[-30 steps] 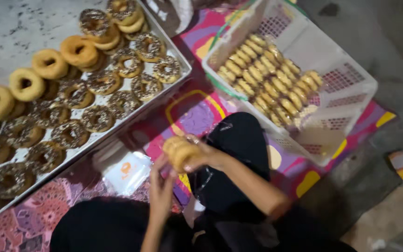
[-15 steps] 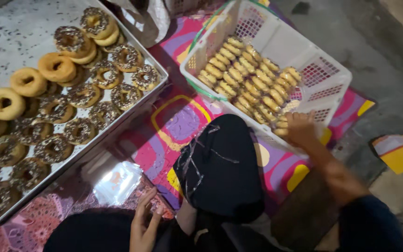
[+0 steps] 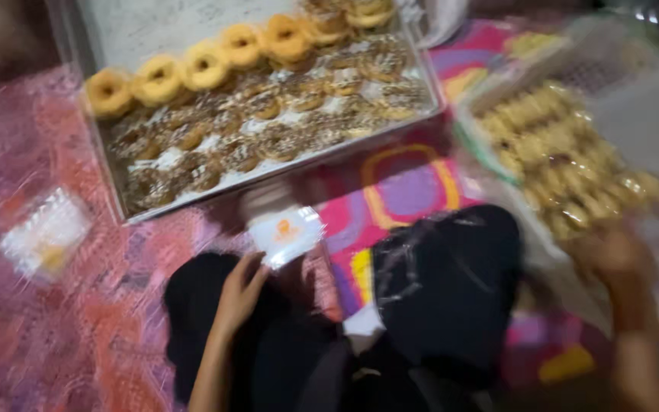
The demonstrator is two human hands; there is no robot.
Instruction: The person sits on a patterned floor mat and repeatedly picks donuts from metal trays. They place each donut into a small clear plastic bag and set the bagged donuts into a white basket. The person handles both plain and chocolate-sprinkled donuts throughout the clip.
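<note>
The left hand (image 3: 239, 294) was seen low in the head view, over the dark-clothed lap, with its fingers (image 3: 257, 268) closed on the near edge of a small clear packet (image 3: 285, 233) bearing an orange mark. The packet lay flat just beyond the fingertips, its longer side running left to right, and its far edge came close to the near rim of the metal tray (image 3: 265, 177) without clearly touching it. The tray held a row of plain ring doughnuts (image 3: 204, 65) along its far side and rows of dark, sprinkled doughnuts (image 3: 268, 130) nearer the person.

The right hand (image 3: 612, 255) was stretched out to the right, at the near edge of the white plastic basket (image 3: 650, 114), where stacked pale biscuits (image 3: 566, 156) lay in rows slanting away to the left. This hand was badly blurred; whether its fingers were apart, together or closed on a biscuit could not be told. The nearest biscuits were just beyond and slightly to the left of it.

Of the two hands, the left was far nearer to the packet and the right far nearer to the biscuits; packet and basket were well apart, with the patterned mat (image 3: 409, 191) and the lap between them. A second clear packet (image 3: 46, 233) lay alone on the mat, well off to the left and away from both hands.
</note>
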